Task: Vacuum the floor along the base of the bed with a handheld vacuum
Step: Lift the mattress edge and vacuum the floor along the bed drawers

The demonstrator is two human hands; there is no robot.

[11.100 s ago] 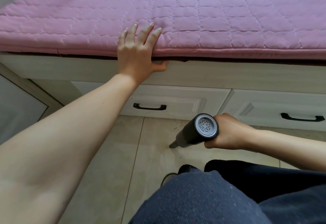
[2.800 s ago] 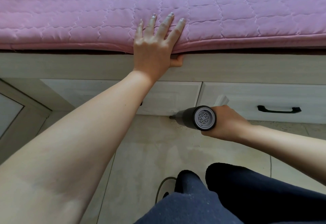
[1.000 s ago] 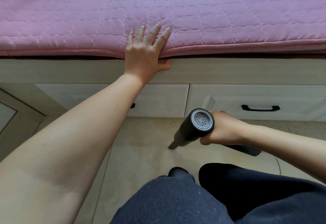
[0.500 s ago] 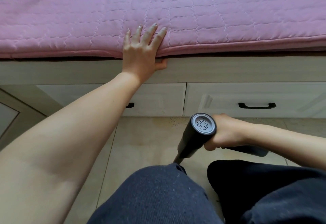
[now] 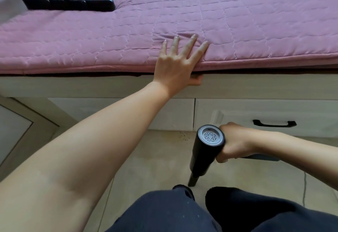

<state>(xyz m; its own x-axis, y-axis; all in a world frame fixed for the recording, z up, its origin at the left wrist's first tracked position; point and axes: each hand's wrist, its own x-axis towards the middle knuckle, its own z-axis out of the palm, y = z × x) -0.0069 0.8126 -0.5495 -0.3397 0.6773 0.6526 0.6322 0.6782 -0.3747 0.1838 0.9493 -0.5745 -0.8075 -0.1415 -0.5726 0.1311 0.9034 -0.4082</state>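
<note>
**A:** Why is the right hand (image 5: 236, 143) set so low, just ahead of the knees (image 5: 164, 211)?

**B:** Its grip is wrapped tight round the handle of the handheld vacuum (image 5: 205, 154), fingers curled under. That lets the dark barrel tilt down and back, so the nozzle (image 5: 193, 181) meets the tile floor (image 5: 146, 158) just below the grip, close to the knees. The grey vented end cap faces up at the camera.

**A:** So the nozzle isn't at the bed base?

**B:** No. It sits on the near side, apart from the drawers. I'd judge this a stroke pulled away from the base, with the edge left to cover.

**A:** Anything left there?

**B:** Dark specks (image 5: 183, 136) lie on the floor beyond the grip, right against the foot of the drawer fronts (image 5: 175, 113). A black drawer handle (image 5: 274, 123) shows further right of it.

**A:** And the left hand (image 5: 178, 65)?

**B:** Up and beyond the grip, fingers spread flat on the pink quilted mattress pad (image 5: 256, 30), thumb tucked under its edge against the bed frame (image 5: 73, 87). That looks like a brace for a crouched body.

**A:** Anything in the way?

**B:** The knees crowd the nozzle. Farthest off, to the left on the pad, a black floor-tool head (image 5: 69, 4) with metal rods lies clear of the work.
</note>
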